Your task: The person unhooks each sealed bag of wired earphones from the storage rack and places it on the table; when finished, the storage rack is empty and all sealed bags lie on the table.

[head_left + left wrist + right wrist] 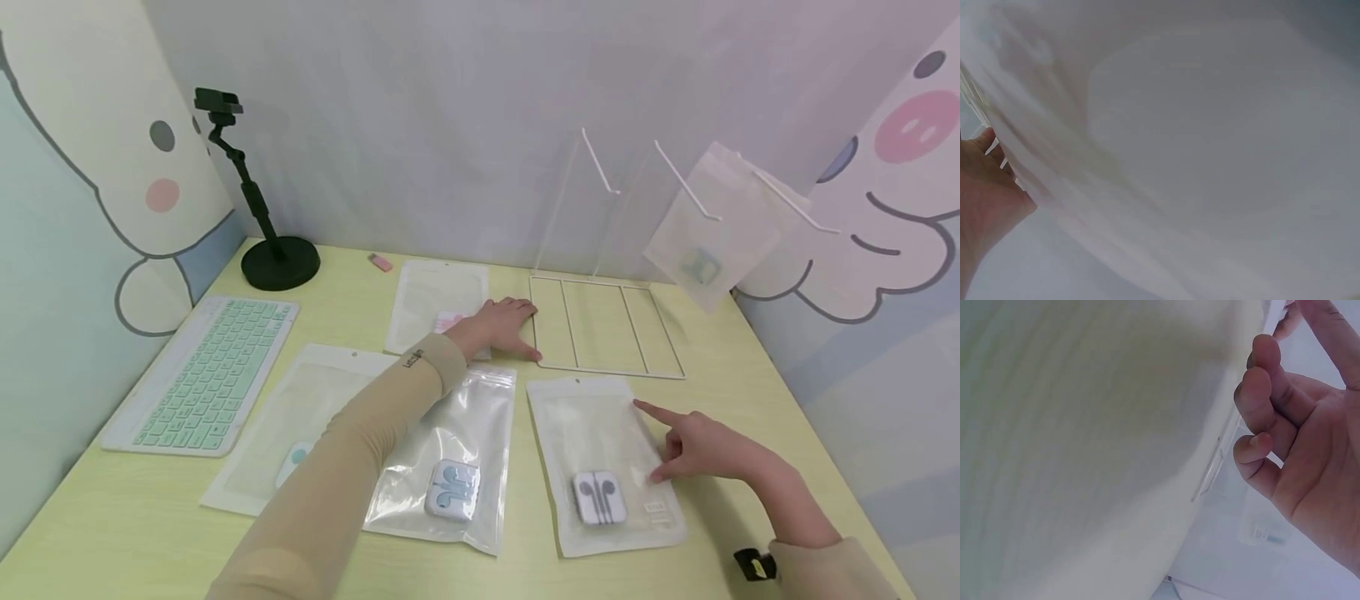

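Observation:
My left hand (504,327) lies at the left side of a white wire display rack (576,323), thumb and fingers spread against its base. Beneath that wrist is a zip bag with a pink item (447,320). My right hand (701,446) is at the right edge of a clear zip bag (592,425) holding boxed grey-and-white earphones (599,497). Its index finger points straight to the bag's upper right corner, the thumb is near the side edge, and the other fingers bend inward. The left wrist view shows the left hand (991,194) only partly.
A bag (712,217) hangs from the rack's right hook. Another bag with blue earphones (453,490) and one with a teal item (296,458) lie left, partly under the left sleeve. A keyboard (206,375), black stand (280,262) and pink USB stick (380,262) are farther left.

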{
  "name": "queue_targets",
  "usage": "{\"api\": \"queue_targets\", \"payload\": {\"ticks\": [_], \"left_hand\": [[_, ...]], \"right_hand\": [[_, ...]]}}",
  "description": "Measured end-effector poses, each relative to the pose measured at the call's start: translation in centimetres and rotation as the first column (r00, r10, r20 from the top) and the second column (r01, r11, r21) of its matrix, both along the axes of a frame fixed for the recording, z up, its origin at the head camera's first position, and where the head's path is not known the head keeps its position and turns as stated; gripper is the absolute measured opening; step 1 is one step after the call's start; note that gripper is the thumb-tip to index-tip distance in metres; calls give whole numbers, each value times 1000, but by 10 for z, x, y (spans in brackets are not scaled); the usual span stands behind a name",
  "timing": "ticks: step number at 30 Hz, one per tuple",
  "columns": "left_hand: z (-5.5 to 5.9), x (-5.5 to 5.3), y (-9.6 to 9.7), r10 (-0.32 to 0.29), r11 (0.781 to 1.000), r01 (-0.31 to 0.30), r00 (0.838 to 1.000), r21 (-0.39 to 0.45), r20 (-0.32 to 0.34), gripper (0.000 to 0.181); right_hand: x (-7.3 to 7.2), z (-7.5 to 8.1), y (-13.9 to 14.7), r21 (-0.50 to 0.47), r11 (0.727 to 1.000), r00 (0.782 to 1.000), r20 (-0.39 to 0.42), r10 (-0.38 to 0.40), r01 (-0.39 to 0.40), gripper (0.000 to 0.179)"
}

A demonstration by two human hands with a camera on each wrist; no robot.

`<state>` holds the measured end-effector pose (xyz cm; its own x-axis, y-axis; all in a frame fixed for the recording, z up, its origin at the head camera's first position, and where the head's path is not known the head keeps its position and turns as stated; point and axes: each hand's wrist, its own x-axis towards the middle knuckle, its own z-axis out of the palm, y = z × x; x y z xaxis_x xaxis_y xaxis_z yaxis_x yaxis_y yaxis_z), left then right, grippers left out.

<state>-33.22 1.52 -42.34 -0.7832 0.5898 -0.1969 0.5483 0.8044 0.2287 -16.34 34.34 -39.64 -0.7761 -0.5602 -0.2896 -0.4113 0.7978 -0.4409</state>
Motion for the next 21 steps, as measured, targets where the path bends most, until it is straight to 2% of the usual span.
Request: {"api": "queue_targets", "payload": {"ticks": [3, 5, 8, 11, 14, 17, 19, 21], "left_hand": [[1, 0, 0, 0, 1000, 0, 1000, -5, -1, 101], [1, 0, 0, 0, 1000, 0, 1000, -7, -1, 101], [1, 1, 0, -1, 1000, 1, 1000, -11, -4, 101], [2, 1, 0, -1, 1000, 1, 1000, -5, -3, 101], [2, 1, 0, -2, 1000, 2, 1000, 2, -2, 100], [3, 2, 0, -5, 1000, 5, 1000, 7, 3, 100], [4, 2, 0, -7, 1000, 7, 1000, 11, 7, 100], [4, 3, 0, -9, 1000, 9, 1000, 14, 6, 100]], "right_hand": [[-3, 8, 5, -38, 999, 1000, -8, -7, 6, 102], [-5, 13, 8, -58, 998, 999, -46, -10, 8, 99], [-10, 22, 12, -87, 996, 990, -140, -17, 5, 92], [-17, 31, 18, -112, 994, 964, -262, -39, 10, 86], [-26, 40, 25, -151, 988, 919, -385, -91, 35, 84], [-36, 50, 34, -190, 980, 855, -497, -146, 57, 83], [-42, 58, 39, -221, 971, 810, -551, -200, 89, 81], [-48, 66, 44, -250, 959, 778, -574, -258, 133, 80]]}}
